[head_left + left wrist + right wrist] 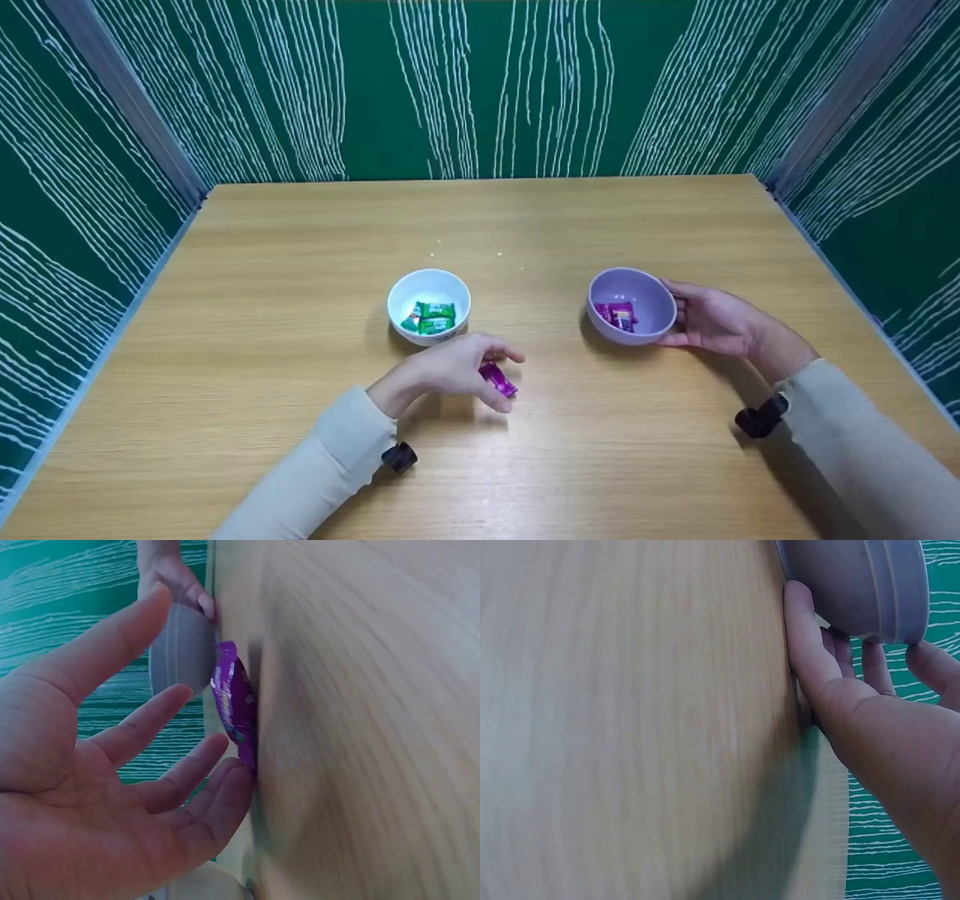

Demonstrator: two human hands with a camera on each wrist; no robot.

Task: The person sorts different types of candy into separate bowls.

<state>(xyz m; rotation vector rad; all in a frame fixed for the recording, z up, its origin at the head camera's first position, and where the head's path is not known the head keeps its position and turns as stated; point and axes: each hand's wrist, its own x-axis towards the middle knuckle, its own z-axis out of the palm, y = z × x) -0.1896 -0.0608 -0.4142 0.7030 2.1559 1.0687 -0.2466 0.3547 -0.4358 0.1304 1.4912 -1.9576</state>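
My left hand is low over the table with thumb and fingers spread around a small purple candy packet. In the left wrist view the packet lies on the wood, with the lower fingertips right at its near end. A purple bowl on the right holds purple packets. My right hand rests its extended fingers against that bowl's right side; the right wrist view shows the fingertips at its wall. Just beyond my left hand stands a white bowl with several green packets inside.
The bowls stand apart on a wooden table. A few tiny pale specks lie farther back. Green panels with white wavy lines border the table's back and sides. Dark wrist devices hang below both sleeves.
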